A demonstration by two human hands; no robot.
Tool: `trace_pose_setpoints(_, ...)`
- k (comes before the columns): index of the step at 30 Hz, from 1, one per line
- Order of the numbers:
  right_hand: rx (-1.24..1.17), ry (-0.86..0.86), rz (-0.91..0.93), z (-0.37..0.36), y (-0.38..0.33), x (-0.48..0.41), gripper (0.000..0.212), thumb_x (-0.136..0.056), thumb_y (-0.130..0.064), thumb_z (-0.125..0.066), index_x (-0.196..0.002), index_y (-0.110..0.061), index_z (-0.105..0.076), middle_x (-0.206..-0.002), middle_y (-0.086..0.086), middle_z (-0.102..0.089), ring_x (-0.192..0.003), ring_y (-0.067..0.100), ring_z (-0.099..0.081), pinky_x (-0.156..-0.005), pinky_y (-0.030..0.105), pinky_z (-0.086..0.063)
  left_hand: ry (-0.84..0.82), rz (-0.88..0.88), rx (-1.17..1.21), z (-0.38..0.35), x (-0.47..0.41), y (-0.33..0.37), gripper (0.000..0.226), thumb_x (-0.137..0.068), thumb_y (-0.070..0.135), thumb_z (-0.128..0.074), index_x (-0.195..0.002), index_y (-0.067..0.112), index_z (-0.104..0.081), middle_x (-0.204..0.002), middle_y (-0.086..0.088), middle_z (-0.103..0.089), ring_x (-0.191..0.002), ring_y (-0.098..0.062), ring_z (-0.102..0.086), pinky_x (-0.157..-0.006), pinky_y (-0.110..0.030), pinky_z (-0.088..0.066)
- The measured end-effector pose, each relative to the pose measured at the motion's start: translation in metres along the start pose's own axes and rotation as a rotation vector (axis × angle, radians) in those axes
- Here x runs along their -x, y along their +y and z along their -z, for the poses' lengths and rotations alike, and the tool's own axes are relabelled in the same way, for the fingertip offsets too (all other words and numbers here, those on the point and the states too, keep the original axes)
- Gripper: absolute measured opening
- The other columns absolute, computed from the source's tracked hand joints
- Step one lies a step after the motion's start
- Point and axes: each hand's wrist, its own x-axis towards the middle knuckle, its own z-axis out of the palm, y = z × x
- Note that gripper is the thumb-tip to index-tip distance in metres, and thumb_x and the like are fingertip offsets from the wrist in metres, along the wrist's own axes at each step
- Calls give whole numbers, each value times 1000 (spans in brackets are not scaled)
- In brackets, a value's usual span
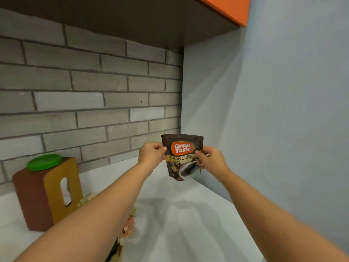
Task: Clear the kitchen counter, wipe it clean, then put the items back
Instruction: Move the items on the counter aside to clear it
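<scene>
A dark brown coffee pouch (181, 157) labelled "Great Taste Granules" is held upright near the far right corner of the white counter (170, 214). My left hand (151, 156) pinches its left edge and my right hand (211, 159) pinches its right edge. The pouch's base is at or just above the counter surface; I cannot tell whether it touches. A thin, pale, stick-like item pokes out by my right fingers; what it is I cannot tell.
A brown and tan tissue box (49, 191) stands at the left with a green lid (44, 161) on top. Flowers (124, 229) lie partly hidden under my left forearm. A grey brick wall is behind, a pale wall at the right, an orange cabinet (232, 8) overhead.
</scene>
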Motion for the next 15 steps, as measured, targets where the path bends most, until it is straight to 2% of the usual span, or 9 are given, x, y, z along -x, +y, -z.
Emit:
trace_pose_setpoints(3, 4, -50, -9, -15, 12, -33, 19, -96, -15, -50, -101, -7, -66, -88, 7, -65, -76, 21, -58, -80, 38, -55, 53, 75, -24, -6, -23, -9, 15, -92, 10, -54, -78, 8, -60, -88, -11, -63, -74, -22, -62, -62, -26, -49)
trace_pose_setpoints(5, -4, -107, -13, -26, 21, -53, 19, -96, -15, -50, -102, -7, -66, -87, 8, -64, -75, 21, -57, -80, 39, -55, 108, 138, -27, -10, -40, -13, 15, -92, 9, -55, -77, 9, -58, -93, -15, -65, -72, -23, -62, -60, -25, -48)
trace_pose_setpoints(8, -8, -200, -17, -38, 38, -83, 18, -97, -16, -49, -99, -8, -64, -85, 8, -64, -66, 16, -57, -67, 32, -54, 177, 209, -48, -21, -63, -24, 10, -92, 11, -55, -83, 9, -59, -96, -14, -66, -78, -27, -65, -62, -27, -50)
trace_pose_setpoints(11, 86, -281, 19, -45, 61, -116, 20, -97, -19, -49, -81, -13, -59, -77, 5, -60, -58, 11, -52, -51, 21, -44, 203, 242, -137, -40, -85, -41, 12, -92, 14, -56, -93, 5, -64, -99, -15, -67, -91, -31, -67, -75, -32, -52)
trace_pose_setpoints(13, 135, -333, 35, -49, 77, -137, 24, -97, -20, -49, -75, -14, -58, -72, 4, -57, -55, 10, -48, -51, 20, -39, 219, 269, -163, -52, -96, -51, 14, -92, 14, -56, -94, 2, -64, -94, -15, -66, -92, -31, -67, -71, -30, -50)
trace_pose_setpoints(15, 163, -377, 18, -54, 92, -155, 20, -96, -19, -51, -85, -9, -62, -66, 1, -55, -54, 10, -48, -50, 19, -38, 237, 279, -155, -62, -108, -63, 12, -91, 11, -56, -84, 4, -63, -86, -14, -63, -83, -31, -66, -60, -25, -48)
